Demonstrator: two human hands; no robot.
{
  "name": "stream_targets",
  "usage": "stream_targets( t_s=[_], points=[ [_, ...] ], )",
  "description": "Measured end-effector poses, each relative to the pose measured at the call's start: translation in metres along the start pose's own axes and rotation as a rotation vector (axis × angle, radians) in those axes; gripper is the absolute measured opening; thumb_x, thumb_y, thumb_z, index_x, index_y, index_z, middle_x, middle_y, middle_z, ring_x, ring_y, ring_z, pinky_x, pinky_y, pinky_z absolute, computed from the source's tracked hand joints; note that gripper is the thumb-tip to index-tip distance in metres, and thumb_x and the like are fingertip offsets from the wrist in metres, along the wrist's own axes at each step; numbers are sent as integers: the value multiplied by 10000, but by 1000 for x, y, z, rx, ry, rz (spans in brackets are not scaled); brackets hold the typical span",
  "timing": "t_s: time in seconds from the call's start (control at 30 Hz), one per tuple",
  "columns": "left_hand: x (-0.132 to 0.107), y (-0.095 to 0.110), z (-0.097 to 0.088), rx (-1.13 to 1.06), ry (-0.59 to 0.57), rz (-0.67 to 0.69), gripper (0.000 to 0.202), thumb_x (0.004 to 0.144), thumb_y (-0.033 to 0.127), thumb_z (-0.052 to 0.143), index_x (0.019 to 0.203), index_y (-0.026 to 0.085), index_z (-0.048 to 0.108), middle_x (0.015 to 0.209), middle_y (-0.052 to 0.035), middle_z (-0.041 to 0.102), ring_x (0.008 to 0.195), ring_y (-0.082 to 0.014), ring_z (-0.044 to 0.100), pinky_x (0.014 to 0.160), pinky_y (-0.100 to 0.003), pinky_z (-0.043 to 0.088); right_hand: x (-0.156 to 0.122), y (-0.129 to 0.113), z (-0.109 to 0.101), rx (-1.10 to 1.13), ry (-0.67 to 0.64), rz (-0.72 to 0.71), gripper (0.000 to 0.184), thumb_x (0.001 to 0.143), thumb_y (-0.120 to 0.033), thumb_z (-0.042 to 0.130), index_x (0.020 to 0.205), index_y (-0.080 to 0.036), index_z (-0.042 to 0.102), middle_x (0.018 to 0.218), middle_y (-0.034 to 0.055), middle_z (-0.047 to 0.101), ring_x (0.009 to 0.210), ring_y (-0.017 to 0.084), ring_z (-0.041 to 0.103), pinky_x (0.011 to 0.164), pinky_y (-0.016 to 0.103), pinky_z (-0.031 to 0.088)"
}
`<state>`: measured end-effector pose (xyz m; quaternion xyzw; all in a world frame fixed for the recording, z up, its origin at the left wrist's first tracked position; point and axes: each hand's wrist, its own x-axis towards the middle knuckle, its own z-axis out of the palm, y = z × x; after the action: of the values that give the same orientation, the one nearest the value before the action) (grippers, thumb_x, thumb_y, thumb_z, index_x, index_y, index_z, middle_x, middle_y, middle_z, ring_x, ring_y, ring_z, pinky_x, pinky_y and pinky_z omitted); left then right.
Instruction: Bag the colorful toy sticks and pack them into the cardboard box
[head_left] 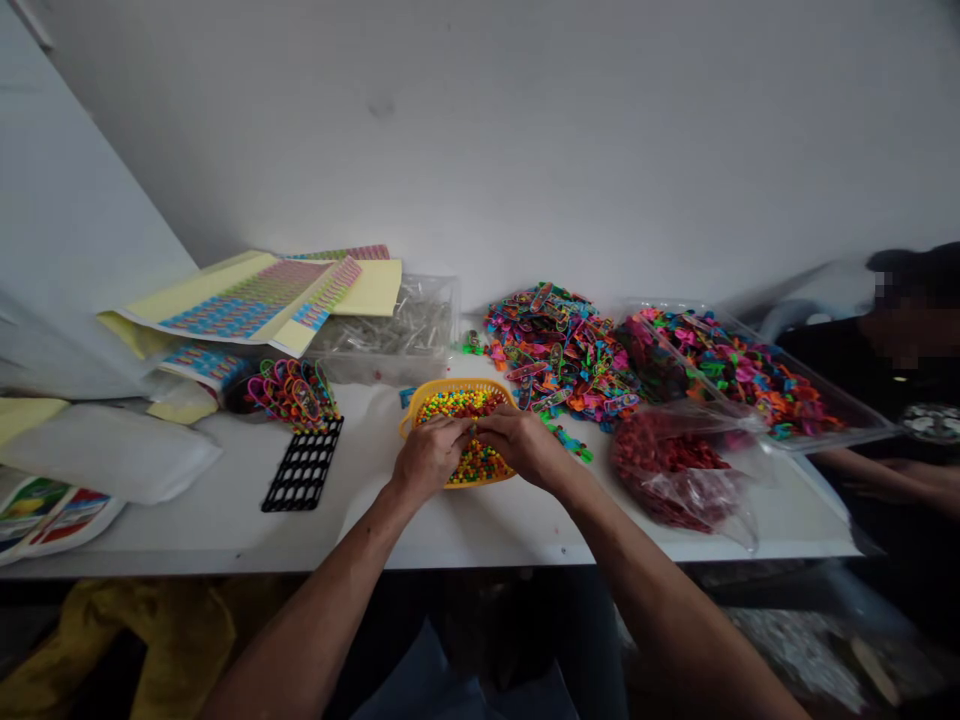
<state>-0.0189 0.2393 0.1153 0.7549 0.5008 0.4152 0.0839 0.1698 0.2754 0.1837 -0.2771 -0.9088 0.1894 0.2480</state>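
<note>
My left hand [433,456] and my right hand [523,441] meet above a yellow basket [406,428] on the table. Both have their fingers pinched together, fingertip to fingertip; whatever lies between them is too small or hidden to make out. Small round beads [448,402] in yellow, red, green and blue fill the basket, with some dark red pieces among them near its middle. My wrists cover part of its front rim. Just right of the basket, a few green and blue plastic pieces [568,440] lie by my right hand.
A heap of colourful plastic pieces [559,350] lies behind. Rightward are a filled clear tray [750,375], a bag of red pieces [671,465] and a seated person [840,350]. Leftward are a black rack [302,470], sticker sheets [247,300] and a clear bin [420,325].
</note>
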Motion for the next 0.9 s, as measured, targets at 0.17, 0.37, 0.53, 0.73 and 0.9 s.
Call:
stream_targets(
  t_s=[0.17, 0.37, 0.53, 0.73, 0.9],
  points=[
    [-2, 1, -3, 61, 50, 51, 236, 909, 69, 545, 1049, 160, 712, 946, -76, 734, 920, -216, 679, 894, -362, 544, -6, -4, 21, 285, 189, 120, 232, 922, -165, 647, 1087, -271, 772, 1007, 22, 773, 902, 183, 706, 858, 295, 530],
    [-3, 4, -3, 111, 20, 48, 255, 918, 84, 519, 1086, 147, 700, 963, -93, 724, 938, -232, 663, 893, -372, 537, -13, -10, 32, 306, 258, 261, 223, 911, -170, 638, 1071, -253, 770, 1029, 22, 780, 924, 204, 725, 879, 322, 554],
    [-2, 4, -4, 17, -21, 36, 271, 931, 114, 512, 1107, 173, 710, 1008, -88, 729, 977, -226, 665, 932, -366, 521, -15, -15, 27, 92, 214, 125, 256, 960, -134, 560, 1148, -221, 710, 1094, 58, 751, 987, 197, 693, 922, 330, 533],
    [4, 8, 0, -41, -108, 62, 254, 946, 135, 499, 1058, 162, 726, 963, -97, 731, 948, -219, 672, 908, -349, 521, -27, -10, 29, 47, 247, 84, 218, 984, -166, 533, 1138, -218, 678, 1064, 63, 740, 969, 193, 686, 889, 314, 534],
    [9, 11, -3, -77, -155, -29, 229, 972, 235, 535, 1074, 173, 731, 986, -92, 748, 928, -214, 683, 866, -328, 524, -36, -12, -2, -104, 310, 55, 175, 993, -220, 532, 1061, -206, 692, 988, 87, 730, 894, 206, 680, 826, 314, 536]
  ],
)
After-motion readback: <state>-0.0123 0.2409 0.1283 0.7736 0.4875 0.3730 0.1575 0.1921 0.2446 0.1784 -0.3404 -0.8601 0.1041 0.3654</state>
